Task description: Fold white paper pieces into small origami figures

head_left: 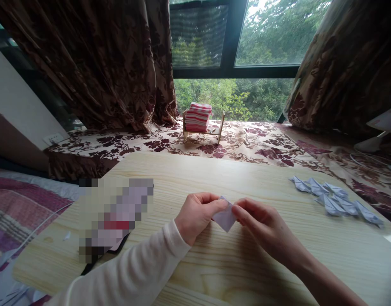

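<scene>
A small folded piece of pale lilac paper [225, 217] is held between both hands just above a light wooden table [214, 263]. My left hand [197, 214], in a white sleeve, pinches its left edge with thumb and curled fingers. My right hand [265, 227] pinches its right edge with the fingertips. The paper forms a small diamond shape with one point down.
Several folded pale paper pieces [337, 202] lie in a row at the table's right. A blurred-out object [114, 216] lies at the left. Beyond the table, a small wooden rack with red-striped cloths [200, 121] stands on a floral sill under a window with brown curtains.
</scene>
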A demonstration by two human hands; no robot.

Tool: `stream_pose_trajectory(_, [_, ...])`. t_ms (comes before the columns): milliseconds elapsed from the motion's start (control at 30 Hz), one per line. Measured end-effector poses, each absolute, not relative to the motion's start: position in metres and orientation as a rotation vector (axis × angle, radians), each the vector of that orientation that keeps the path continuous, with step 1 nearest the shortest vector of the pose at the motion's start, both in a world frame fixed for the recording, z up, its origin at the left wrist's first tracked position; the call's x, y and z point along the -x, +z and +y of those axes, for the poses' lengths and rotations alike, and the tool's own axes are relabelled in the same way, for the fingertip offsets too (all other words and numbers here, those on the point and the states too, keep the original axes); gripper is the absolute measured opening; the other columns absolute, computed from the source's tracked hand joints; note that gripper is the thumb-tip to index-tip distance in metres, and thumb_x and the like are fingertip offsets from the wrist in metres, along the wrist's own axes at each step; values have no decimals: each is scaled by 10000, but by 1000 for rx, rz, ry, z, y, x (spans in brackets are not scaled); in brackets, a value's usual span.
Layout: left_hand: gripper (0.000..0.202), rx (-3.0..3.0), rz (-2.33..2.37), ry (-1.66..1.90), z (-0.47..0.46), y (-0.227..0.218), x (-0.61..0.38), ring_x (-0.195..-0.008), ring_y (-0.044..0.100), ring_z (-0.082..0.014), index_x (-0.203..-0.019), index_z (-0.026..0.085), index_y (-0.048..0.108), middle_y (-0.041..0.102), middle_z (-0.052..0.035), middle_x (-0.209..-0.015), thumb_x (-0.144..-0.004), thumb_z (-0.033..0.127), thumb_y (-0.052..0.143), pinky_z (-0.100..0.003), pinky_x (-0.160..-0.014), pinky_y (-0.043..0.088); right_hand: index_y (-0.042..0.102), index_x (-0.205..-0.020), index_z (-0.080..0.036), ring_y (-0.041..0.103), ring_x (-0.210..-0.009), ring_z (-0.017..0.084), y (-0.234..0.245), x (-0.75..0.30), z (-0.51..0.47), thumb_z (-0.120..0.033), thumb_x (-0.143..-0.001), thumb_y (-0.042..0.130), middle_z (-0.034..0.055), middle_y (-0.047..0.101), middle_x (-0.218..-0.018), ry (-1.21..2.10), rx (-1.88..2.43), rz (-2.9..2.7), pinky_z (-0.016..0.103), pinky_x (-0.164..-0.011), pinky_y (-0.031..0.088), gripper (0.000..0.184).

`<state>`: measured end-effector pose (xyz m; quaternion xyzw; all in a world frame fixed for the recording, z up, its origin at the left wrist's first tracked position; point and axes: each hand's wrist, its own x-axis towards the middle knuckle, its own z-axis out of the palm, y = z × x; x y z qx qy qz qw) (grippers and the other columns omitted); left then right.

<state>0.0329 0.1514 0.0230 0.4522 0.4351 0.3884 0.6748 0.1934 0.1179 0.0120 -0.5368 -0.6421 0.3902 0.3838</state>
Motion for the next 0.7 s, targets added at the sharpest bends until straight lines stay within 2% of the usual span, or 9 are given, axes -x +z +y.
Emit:
stream_pose_trajectory(133, [219,-1048,974,842,153,21,-31,-530,444,-85,-566,117,637,541,16,-522,-613,315,719,-228,-545,343,560,-646,-183,459,-571,125,12,-195,120,-505,-844,505,-10,492,-596,943,1347,-1511,233,-520,385,383])
stream_pose_trajectory(300, [236,-1057,995,939,154,19,-30,-543,453,-89,-652,99,688,555,7,-543,-627,331,725,-226,-553,360,540,-604,-192,462,-550,119,15,-194,118,-489,-837,528,-13,506,-578,1007,1302,-1550,223,-507,395,378])
stream_pose_trajectory(533, [256,-1059,943,839,154,18,-31,-509,465,-76,-614,100,680,566,2,-547,-629,351,732,-209,-510,369,632,-795,-181,533,-608,122,10,-194,119,-421,-856,553,9,626,-689,1078,1254,-1543,215,-541,428,259])
stream_pose_trajectory(600, [260,-1000,968,869,155,17,-31,-505,462,-72,-614,102,678,554,8,-535,-622,355,737,-199,-502,381,610,-967,-197,566,-647,129,7,-194,119,-406,-852,576,8,641,-738,1063,1221,-1504,218,-569,449,241])
stream_pose_trajectory(700, [266,-886,1004,900,156,16,-31,-505,459,-72,-644,103,679,546,14,-537,-588,353,753,-200,-499,419,506,-1168,-225,608,-709,146,1,-194,120,-375,-839,609,6,641,-788,982,1187,-1475,250,-642,487,376])
